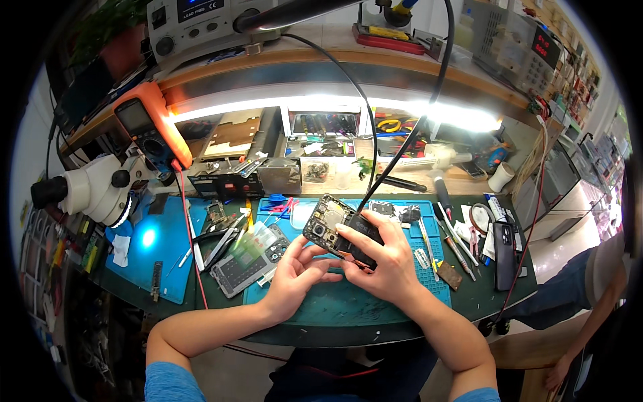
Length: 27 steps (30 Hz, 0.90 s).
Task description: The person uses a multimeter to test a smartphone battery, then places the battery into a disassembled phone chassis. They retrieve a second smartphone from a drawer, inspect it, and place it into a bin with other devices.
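Observation:
An opened smartphone [329, 216], its board and camera modules bare, is held tilted above the blue work mat [321, 308]. My right hand [390, 264] is closed round its right end, fingers over the black battery [362, 228] and thumb at the lower edge. My left hand [296, 281] has its fingers curled against the phone's lower left edge, the thumb close to my right thumb. Parts of the left fingertips are hidden beneath the phone. Left of the phone lies a detached phone back panel [244, 271] with a greenish clear film [253, 242] on it.
Tweezers and pliers [224, 244] lie at left, near a microscope [94, 187] and an orange multimeter [153, 127]. Screwdrivers [459, 248] and a black phone [506, 254] lie at right. A black cable [408, 134] hangs down over the phone. Another person [589, 281] is at far right.

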Tool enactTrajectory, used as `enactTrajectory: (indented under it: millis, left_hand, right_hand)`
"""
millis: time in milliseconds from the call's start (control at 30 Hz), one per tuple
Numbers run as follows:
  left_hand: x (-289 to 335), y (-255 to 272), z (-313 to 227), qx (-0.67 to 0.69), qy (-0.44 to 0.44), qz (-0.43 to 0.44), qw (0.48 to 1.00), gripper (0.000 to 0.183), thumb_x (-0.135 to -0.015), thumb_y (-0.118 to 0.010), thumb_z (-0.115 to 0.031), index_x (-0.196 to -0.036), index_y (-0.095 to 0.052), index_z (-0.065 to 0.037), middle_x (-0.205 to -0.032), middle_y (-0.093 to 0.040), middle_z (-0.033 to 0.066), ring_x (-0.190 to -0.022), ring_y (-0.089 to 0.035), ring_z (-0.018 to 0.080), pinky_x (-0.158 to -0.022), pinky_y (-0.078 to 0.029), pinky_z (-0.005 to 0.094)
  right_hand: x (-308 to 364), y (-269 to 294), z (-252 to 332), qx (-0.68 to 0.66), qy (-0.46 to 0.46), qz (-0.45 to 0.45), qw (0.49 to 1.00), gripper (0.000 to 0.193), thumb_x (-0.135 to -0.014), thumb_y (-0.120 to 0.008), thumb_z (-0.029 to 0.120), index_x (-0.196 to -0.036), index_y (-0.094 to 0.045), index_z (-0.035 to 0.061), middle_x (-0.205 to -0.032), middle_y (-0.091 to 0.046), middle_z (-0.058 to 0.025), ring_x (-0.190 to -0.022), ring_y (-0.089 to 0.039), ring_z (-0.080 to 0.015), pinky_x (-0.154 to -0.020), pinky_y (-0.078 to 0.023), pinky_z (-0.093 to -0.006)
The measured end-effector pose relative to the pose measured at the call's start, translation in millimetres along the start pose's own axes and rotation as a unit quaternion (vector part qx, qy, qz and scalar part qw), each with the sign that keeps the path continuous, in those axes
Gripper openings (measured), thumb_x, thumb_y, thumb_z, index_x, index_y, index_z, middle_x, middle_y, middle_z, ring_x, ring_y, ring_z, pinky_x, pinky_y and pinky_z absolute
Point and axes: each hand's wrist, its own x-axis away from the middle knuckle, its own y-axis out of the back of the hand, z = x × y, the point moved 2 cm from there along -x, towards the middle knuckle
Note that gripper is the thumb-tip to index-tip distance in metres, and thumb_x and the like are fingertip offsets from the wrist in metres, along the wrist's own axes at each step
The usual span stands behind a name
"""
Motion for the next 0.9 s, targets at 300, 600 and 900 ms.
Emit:
enactTrajectory:
  millis: [300, 600, 900]
  left_hand:
    - [0.5, -2.1, -1.8, 0.009, 0.008, -0.014, 1.0, 0.049, -0.093, -0.051, 0.003, -0.14, -0.036, -0.002, -0.135, -0.052, 0.0157, -0.121, -0.059, 0.0277, -0.099, -0.054, 0.0438]
    - [3.1, 1.0, 3.8, 0.002, 0.014, -0.036, 0.999, 0.041, -0.093, -0.055, 0.003, -0.132, -0.043, -0.001, -0.128, -0.058, 0.0143, -0.116, -0.061, 0.0242, -0.098, -0.055, 0.0423]
    - [3.2, 2.7, 5.5, -0.005, 0.002, -0.017, 1.0, 0.038, -0.091, -0.055, 0.005, -0.128, -0.048, 0.0, -0.121, -0.063, 0.0135, -0.114, -0.063, 0.0217, -0.099, -0.054, 0.0409]
  right_hand:
    - [0.9, -3.5, 3.1, -0.023, 0.014, 0.023, 0.999, 0.054, -0.069, -0.077, 0.023, -0.122, -0.07, 0.0253, -0.126, -0.057, -0.0175, -0.102, -0.059, -0.0347, -0.088, -0.05, -0.0433]
    - [2.5, -4.2, 5.5, 0.03, 0.053, 0.015, 0.998, 0.057, -0.066, -0.077, 0.024, -0.122, -0.07, 0.0271, -0.128, -0.055, -0.0135, -0.103, -0.059, -0.0309, -0.087, -0.049, -0.0423]
    - [2.1, -3.4, 7.9, 0.051, 0.065, 0.013, 0.997, 0.057, -0.065, -0.078, 0.022, -0.122, -0.07, 0.0264, -0.129, -0.055, -0.0142, -0.101, -0.059, -0.0321, -0.086, -0.05, -0.0424]
